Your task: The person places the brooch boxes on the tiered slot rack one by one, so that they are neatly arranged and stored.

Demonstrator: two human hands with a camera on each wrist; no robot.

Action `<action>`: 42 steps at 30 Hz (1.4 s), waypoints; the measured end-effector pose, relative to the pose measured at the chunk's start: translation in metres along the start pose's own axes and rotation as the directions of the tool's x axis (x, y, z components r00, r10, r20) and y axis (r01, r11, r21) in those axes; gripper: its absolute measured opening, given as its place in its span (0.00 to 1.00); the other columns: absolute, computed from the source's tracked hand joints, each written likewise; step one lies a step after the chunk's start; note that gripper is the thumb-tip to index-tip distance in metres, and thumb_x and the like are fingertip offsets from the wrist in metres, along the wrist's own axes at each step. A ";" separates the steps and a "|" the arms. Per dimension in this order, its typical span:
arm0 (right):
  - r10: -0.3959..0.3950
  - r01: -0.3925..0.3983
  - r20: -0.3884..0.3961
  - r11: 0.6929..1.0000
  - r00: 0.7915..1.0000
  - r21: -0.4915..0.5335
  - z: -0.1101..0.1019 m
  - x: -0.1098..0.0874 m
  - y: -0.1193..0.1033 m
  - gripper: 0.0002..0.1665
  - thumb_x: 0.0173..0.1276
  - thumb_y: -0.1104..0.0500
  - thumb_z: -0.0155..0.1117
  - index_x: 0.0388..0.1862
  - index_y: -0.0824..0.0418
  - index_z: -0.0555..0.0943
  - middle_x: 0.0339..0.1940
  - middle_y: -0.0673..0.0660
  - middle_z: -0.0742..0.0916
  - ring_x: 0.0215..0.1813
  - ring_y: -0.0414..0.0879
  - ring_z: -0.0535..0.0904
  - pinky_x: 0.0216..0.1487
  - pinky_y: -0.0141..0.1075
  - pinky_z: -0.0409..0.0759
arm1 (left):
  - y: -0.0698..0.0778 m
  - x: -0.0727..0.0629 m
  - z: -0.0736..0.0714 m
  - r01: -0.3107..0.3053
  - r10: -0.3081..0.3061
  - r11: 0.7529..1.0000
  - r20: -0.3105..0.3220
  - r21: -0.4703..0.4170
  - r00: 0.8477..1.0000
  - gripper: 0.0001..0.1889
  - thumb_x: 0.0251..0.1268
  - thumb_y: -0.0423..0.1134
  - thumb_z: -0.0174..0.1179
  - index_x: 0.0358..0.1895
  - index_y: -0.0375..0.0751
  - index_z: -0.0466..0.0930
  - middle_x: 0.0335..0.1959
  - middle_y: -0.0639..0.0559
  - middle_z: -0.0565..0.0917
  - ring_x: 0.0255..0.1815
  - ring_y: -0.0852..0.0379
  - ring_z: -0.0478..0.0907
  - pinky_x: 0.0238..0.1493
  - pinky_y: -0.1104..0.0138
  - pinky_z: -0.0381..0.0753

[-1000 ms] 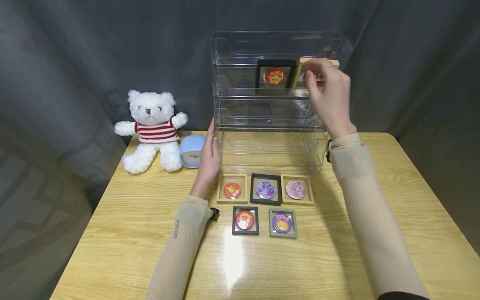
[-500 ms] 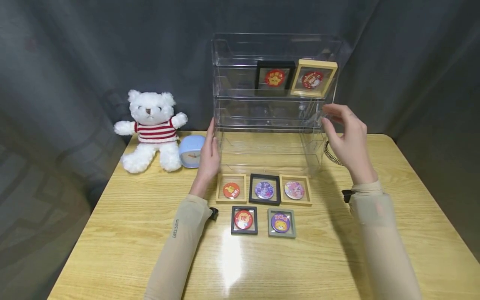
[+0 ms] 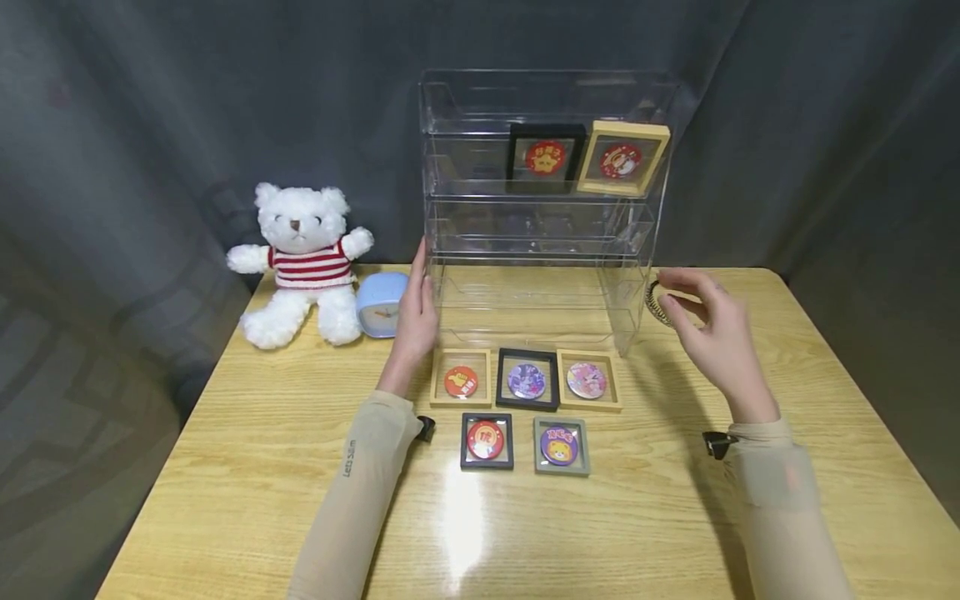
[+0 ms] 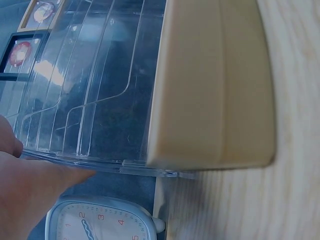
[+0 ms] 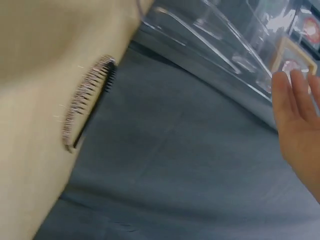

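My left hand (image 3: 414, 321) rests straight-fingered against the clear tiered rack (image 3: 517, 248); my right hand (image 3: 712, 333), loosely bent, holds nothing. The yellow-framed badge (image 3: 621, 161) sits aslant on an upper tier; bumping the rack could topple it.

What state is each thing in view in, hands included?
Clear rack: upright
Left hand: touching rack's left side
Right hand: holding nothing
Black frame in rack: standing
Yellow frame in rack: standing, slightly tilted
Five lower frames: lying on table
Teddy bear: sitting upright
Clock: upright, partly hidden
Toothed band: resting on table
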State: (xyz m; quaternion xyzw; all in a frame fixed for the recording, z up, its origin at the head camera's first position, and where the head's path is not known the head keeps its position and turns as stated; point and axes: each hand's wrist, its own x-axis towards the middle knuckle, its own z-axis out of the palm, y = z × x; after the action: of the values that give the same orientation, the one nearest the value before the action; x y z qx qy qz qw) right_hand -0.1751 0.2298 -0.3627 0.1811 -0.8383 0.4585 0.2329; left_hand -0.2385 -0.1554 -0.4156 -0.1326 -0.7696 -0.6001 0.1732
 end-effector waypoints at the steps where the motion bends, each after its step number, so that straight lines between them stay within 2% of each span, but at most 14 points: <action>1: 0.008 -0.008 0.023 1.000 1.000 -0.001 0.000 -0.004 0.003 0.20 0.77 0.72 0.64 0.66 0.73 0.80 0.61 0.66 0.84 0.62 0.34 0.79 0.61 0.21 0.77 | 0.000 0.000 0.000 0.000 0.000 1.000 0.001 -0.001 1.000 0.31 0.89 0.30 0.33 0.89 0.43 0.45 0.89 0.47 0.51 0.87 0.49 0.49 0.85 0.63 0.48; 5: 0.055 -0.055 0.133 0.998 0.990 0.000 0.001 -0.018 0.010 0.19 0.79 0.69 0.65 0.66 0.71 0.81 0.61 0.67 0.85 0.61 0.30 0.79 0.61 0.19 0.76 | 0.000 0.001 0.000 0.004 -0.004 1.000 0.000 -0.005 1.000 0.31 0.90 0.30 0.33 0.89 0.43 0.45 0.88 0.47 0.51 0.87 0.50 0.50 0.85 0.63 0.48; 10: 0.120 -0.125 0.273 0.992 0.955 0.000 0.003 -0.026 0.019 0.18 0.81 0.66 0.64 0.66 0.70 0.81 0.61 0.67 0.85 0.60 0.28 0.78 0.61 0.18 0.74 | 0.001 0.001 0.000 0.011 -0.011 1.000 0.004 -0.005 1.000 0.31 0.90 0.30 0.33 0.89 0.43 0.45 0.89 0.47 0.51 0.87 0.50 0.49 0.85 0.64 0.48; 13: 0.131 -0.138 0.321 0.990 0.938 0.001 0.005 -0.028 0.023 0.17 0.80 0.67 0.64 0.65 0.70 0.82 0.60 0.68 0.86 0.59 0.29 0.79 0.61 0.19 0.75 | 0.001 0.000 0.000 0.008 -0.008 1.000 0.005 -0.006 1.000 0.31 0.90 0.30 0.33 0.89 0.43 0.45 0.89 0.47 0.51 0.87 0.50 0.49 0.85 0.64 0.48; 17: 0.128 -0.139 0.338 0.990 0.932 0.006 0.006 -0.031 0.026 0.15 0.77 0.69 0.67 0.60 0.71 0.84 0.56 0.69 0.87 0.57 0.33 0.81 0.58 0.21 0.78 | 0.001 0.000 0.001 0.003 -0.003 1.000 -0.003 -0.008 1.000 0.31 0.90 0.30 0.33 0.89 0.44 0.46 0.88 0.48 0.52 0.87 0.50 0.51 0.85 0.63 0.49; 20: 0.121 -0.131 0.382 0.991 0.916 0.000 0.006 -0.033 0.029 0.15 0.76 0.69 0.68 0.59 0.71 0.85 0.56 0.68 0.88 0.56 0.45 0.85 0.57 0.24 0.81 | 0.001 0.000 0.001 -0.006 0.006 1.000 -0.006 -0.001 1.000 0.31 0.89 0.30 0.33 0.89 0.42 0.46 0.88 0.46 0.52 0.86 0.48 0.51 0.85 0.62 0.50; 23: 0.125 -0.141 0.472 0.990 0.873 -0.002 0.007 -0.036 0.032 0.18 0.76 0.68 0.70 0.62 0.72 0.83 0.59 0.68 0.87 0.59 0.58 0.86 0.60 0.35 0.85 | 0.001 0.000 0.001 -0.005 0.005 1.000 -0.003 0.007 1.000 0.31 0.89 0.29 0.33 0.89 0.41 0.46 0.88 0.44 0.52 0.86 0.47 0.51 0.85 0.62 0.50; 26: 0.149 -0.182 0.573 0.983 0.806 0.001 0.008 -0.037 0.034 0.26 0.75 0.67 0.72 0.68 0.72 0.79 0.65 0.70 0.84 0.63 0.67 0.83 0.64 0.50 0.85 | 0.001 -0.001 0.001 0.010 -0.010 1.000 -0.005 0.009 1.000 0.31 0.89 0.29 0.33 0.89 0.43 0.45 0.88 0.45 0.52 0.86 0.48 0.51 0.85 0.63 0.49; 28: 0.163 -0.208 0.621 0.978 0.767 0.001 0.009 -0.037 0.035 0.32 0.73 0.66 0.75 0.72 0.74 0.76 0.68 0.72 0.81 0.65 0.70 0.81 0.64 0.56 0.83 | 0.001 -0.001 0.001 0.019 -0.019 1.000 -0.010 0.004 1.000 0.31 0.89 0.29 0.32 0.90 0.44 0.45 0.88 0.45 0.52 0.86 0.49 0.51 0.85 0.65 0.48; 30: 0.166 -0.201 0.653 0.979 0.739 -0.020 0.011 -0.037 0.036 0.38 0.70 0.64 0.78 0.74 0.75 0.73 0.69 0.73 0.79 0.67 0.71 0.79 0.65 0.58 0.82 | 0.001 -0.001 0.000 0.020 -0.020 1.000 -0.016 0.000 1.000 0.31 0.89 0.29 0.32 0.90 0.44 0.45 0.88 0.45 0.52 0.87 0.50 0.50 0.84 0.65 0.48; 31: 0.163 -0.187 0.661 0.982 0.733 -0.034 0.012 -0.037 0.036 0.41 0.68 0.63 0.79 0.74 0.76 0.72 0.70 0.74 0.78 0.67 0.72 0.78 0.65 0.58 0.82 | 0.002 -0.001 0.000 0.017 -0.017 1.000 -0.017 -0.003 1.000 0.31 0.89 0.29 0.32 0.89 0.43 0.45 0.88 0.45 0.52 0.87 0.50 0.50 0.85 0.65 0.48; 33: 0.151 -0.150 0.670 0.987 0.727 -0.060 0.013 -0.038 0.036 0.46 0.66 0.61 0.82 0.75 0.77 0.70 0.71 0.75 0.77 0.69 0.72 0.77 0.64 0.58 0.82 | 0.001 0.000 0.000 0.012 -0.012 1.000 -0.017 -0.007 1.000 0.31 0.89 0.29 0.32 0.89 0.43 0.45 0.88 0.46 0.51 0.87 0.51 0.50 0.85 0.66 0.48; 36: 0.131 -0.091 0.670 0.991 0.731 -0.096 0.014 -0.039 0.036 0.50 0.63 0.59 0.84 0.76 0.78 0.68 0.71 0.75 0.77 0.69 0.72 0.75 0.64 0.59 0.82 | 0.001 0.000 0.000 0.008 -0.008 1.000 -0.014 -0.005 1.000 0.31 0.89 0.29 0.32 0.89 0.42 0.45 0.88 0.46 0.51 0.87 0.51 0.49 0.85 0.66 0.47; 42: 0.117 -0.031 0.661 0.990 0.741 -0.140 0.018 -0.043 0.039 0.54 0.59 0.57 0.86 0.77 0.78 0.68 0.70 0.74 0.76 0.69 0.71 0.75 0.71 0.66 0.73 | 0.004 0.000 0.001 0.020 -0.020 1.000 -0.002 -0.008 1.000 0.31 0.89 0.29 0.32 0.90 0.45 0.44 0.89 0.47 0.50 0.87 0.51 0.48 0.85 0.66 0.47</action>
State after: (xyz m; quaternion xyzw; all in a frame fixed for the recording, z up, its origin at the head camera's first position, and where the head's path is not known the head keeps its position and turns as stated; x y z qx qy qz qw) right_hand -0.1634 0.2383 -0.4215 0.2853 -0.8984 0.3214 -0.0900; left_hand -0.2368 -0.1534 -0.4129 -0.1248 -0.7685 -0.6049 0.1673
